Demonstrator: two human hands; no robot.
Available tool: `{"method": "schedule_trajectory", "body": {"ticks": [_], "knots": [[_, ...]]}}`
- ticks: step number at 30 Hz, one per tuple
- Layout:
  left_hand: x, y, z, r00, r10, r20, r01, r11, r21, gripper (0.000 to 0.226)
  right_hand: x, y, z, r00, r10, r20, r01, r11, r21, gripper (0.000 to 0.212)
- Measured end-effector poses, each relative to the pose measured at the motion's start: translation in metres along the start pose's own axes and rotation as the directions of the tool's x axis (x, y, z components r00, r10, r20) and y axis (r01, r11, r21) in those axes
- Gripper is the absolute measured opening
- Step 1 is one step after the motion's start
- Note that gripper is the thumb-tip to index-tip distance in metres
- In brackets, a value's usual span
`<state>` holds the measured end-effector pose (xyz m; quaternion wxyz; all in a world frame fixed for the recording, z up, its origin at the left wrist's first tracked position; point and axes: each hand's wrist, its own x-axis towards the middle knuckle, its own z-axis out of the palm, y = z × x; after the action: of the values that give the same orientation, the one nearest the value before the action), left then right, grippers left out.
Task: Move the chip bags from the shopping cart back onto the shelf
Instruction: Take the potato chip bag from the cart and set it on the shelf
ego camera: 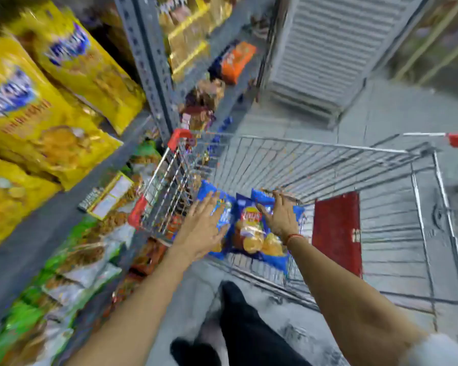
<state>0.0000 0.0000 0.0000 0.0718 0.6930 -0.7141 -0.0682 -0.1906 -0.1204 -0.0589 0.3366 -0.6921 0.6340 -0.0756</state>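
Observation:
Blue chip bags (251, 231) lie in the near left corner of a wire shopping cart (315, 157) with red corner guards. My left hand (204, 225) is spread flat over the left blue bag (224, 207), fingers apart. My right hand (279, 215) reaches down onto the right side of the bags, fingers spread over a blue bag's top edge (262, 195). Whether either hand grips a bag is unclear in the blur. The grey shelf (37, 228) stands to the left of the cart.
Large yellow chip bags (37, 122) fill the upper shelf at left. Green and white snack packs (72, 262) sit on the lower shelf. A red seat flap (336, 233) hangs inside the cart. A white slatted shutter (328, 48) stands ahead. My dark trouser leg (246, 326) is below.

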Motion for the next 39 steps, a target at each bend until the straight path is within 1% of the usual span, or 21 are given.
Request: {"method": "schedule_trajectory", "body": {"ticks": [1, 2, 3, 4, 5, 6, 8, 10, 12, 14, 15, 17, 18, 20, 24, 28, 29, 32, 35, 37, 39], "knots": [[-0.004, 0.003, 0.010, 1.000, -0.006, 0.031, 0.007, 0.999, -0.036, 0.051, 0.000, 0.009, 0.006, 0.995, 0.086, 0.042, -0.089, 0.994, 0.066, 0.071], [-0.007, 0.006, 0.018, 1.000, -0.006, 0.030, 0.009, 0.995, -0.094, 0.048, -0.002, 0.014, 0.010, 0.982, 0.173, 0.079, -0.181, 0.978, 0.104, 0.069], [-0.015, 0.009, 0.026, 0.999, -0.029, 0.044, 0.036, 0.988, -0.149, 0.046, -0.006, 0.023, 0.018, 0.957, 0.263, 0.126, -0.284, 0.938, 0.200, 0.067], [-0.020, 0.010, 0.029, 0.994, -0.081, 0.075, 0.095, 0.974, -0.205, 0.046, -0.007, 0.029, 0.023, 0.915, 0.349, 0.202, -0.393, 0.883, 0.257, 0.065], [-0.022, 0.010, 0.034, 0.989, -0.119, 0.084, 0.137, 0.956, -0.259, 0.047, -0.006, 0.036, 0.034, 0.887, 0.396, 0.238, -0.458, 0.825, 0.332, 0.064], [-0.023, 0.009, 0.035, 0.985, -0.146, 0.086, 0.165, 0.943, -0.289, 0.048, -0.006, 0.040, 0.042, 0.869, 0.417, 0.265, -0.491, 0.789, 0.368, 0.057], [-0.022, 0.008, 0.033, 0.979, -0.187, 0.083, 0.204, 0.933, -0.297, 0.048, 0.007, 0.067, 0.070, 0.858, 0.422, 0.294, -0.513, 0.746, 0.425, 0.044], [-0.023, 0.009, 0.033, 0.977, -0.201, 0.077, 0.215, 0.939, -0.269, 0.047, 0.015, 0.086, 0.091, 0.839, 0.440, 0.319, -0.541, 0.735, 0.409, 0.061], [-0.025, 0.010, 0.033, 0.975, -0.211, 0.068, 0.222, 0.933, -0.283, 0.047, 0.029, 0.107, 0.111, 0.852, 0.419, 0.315, -0.518, 0.760, 0.392, 0.075], [-0.026, 0.009, 0.033, 0.971, -0.235, 0.045, 0.237, 0.920, -0.312, 0.046, 0.018, 0.070, 0.093, 0.848, 0.449, 0.279, -0.526, 0.778, 0.344, 0.100], [-0.026, 0.009, 0.033, 0.970, -0.241, 0.028, 0.238, 0.919, -0.314, 0.045, 0.015, 0.057, 0.089, 0.845, 0.457, 0.278, -0.532, 0.773, 0.345, 0.105], [-0.028, 0.010, 0.032, 0.970, -0.244, 0.012, 0.236, 0.922, -0.306, 0.042, 0.015, 0.046, 0.091, 0.829, 0.472, 0.301, -0.556, 0.753, 0.350, 0.091], [-0.028, 0.011, 0.031, 0.970, -0.244, -0.003, 0.232, 0.925, -0.300, 0.041, 0.016, 0.046, 0.095, 0.827, 0.472, 0.306, -0.559, 0.750, 0.353, 0.087], [-0.029, 0.012, 0.029, 0.970, -0.245, -0.003, 0.232, 0.925, -0.300, 0.043, 0.020, 0.049, 0.100, 0.807, 0.471, 0.356, -0.584, 0.726, 0.363, 0.093], [-0.029, 0.012, 0.030, 0.966, -0.260, 0.013, 0.252, 0.923, -0.289, 0.050, 0.023, 0.049, 0.092, 0.803, 0.461, 0.378, -0.590, 0.705, 0.394, 0.087], [-0.030, 0.013, 0.030, 0.960, -0.278, 0.023, 0.275, 0.927, -0.254, 0.057, 0.020, 0.040, 0.069, 0.841, 0.422, 0.338, -0.539, 0.700, 0.468, 0.080], [-0.029, 0.013, 0.030, 0.960, -0.277, 0.033, 0.276, 0.926, -0.256, 0.057, 0.019, 0.037, 0.063, 0.854, 0.400, 0.332, -0.519, 0.697, 0.494, 0.079], [-0.028, 0.011, 0.022, 0.965, -0.259, 0.050, 0.262, 0.922, -0.285, 0.042, 0.016, 0.025, 0.039, 0.902, 0.341, 0.267, -0.433, 0.700, 0.568, 0.077], [-0.029, 0.007, -0.002, 0.963, -0.265, -0.047, 0.237, 0.919, -0.313, 0.039, 0.014, 0.003, 0.011, 0.946, 0.255, 0.202, -0.325, 0.706, 0.630, 0.065], [-0.028, -0.001, -0.024, 0.948, -0.289, -0.136, 0.234, 0.918, -0.320, 0.035, 0.012, -0.022, -0.009, 0.972, 0.186, 0.144, -0.234, 0.687, 0.688, 0.069], [-0.030, -0.012, -0.051, 0.923, -0.311, -0.225, 0.234, 0.921, -0.313, 0.030, 0.008, -0.057, -0.034, 0.993, 0.094, 0.068, -0.114, 0.665, 0.739, 0.064]]}}
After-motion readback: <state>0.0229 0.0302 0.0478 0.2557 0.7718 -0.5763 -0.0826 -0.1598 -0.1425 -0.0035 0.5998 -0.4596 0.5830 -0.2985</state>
